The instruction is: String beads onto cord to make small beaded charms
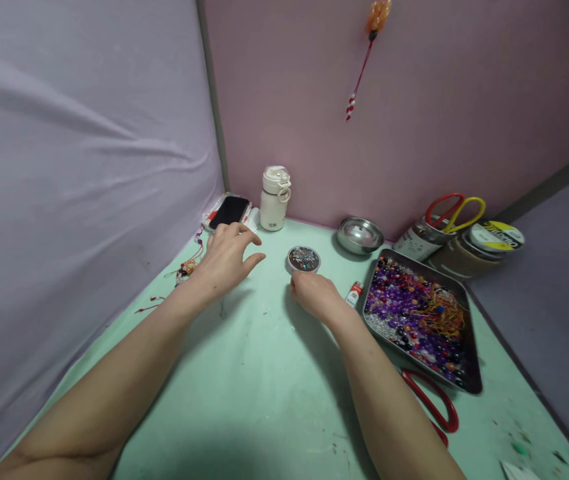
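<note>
Green table (pixel 259 393): left hand (pixel 229 259) spread, empty; right hand (pixel 315 295) curled by round tub (pixel 304 258), hold hidden; beads (pixel 392 300) further right, unstrung.

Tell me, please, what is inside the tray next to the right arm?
The tray holds purple, red, black and transparent beads and a tangle of orange thread. Whatever lies beneath them is hidden.

Left hand (pixel 232 263) and right hand (pixel 315 293), both bare; left forearm (pixel 134 373) and right forearm (pixel 379 377), likewise bare along their visible length. Each forearm is smooth in outline, broad at its near end and tapering toward the far end. A fold creases the left elbow (pixel 59 445). The left hand shows slender fingers and a slim thumb (pixel 253 262); the right shows a rounded back, its fingers largely hidden.
</note>
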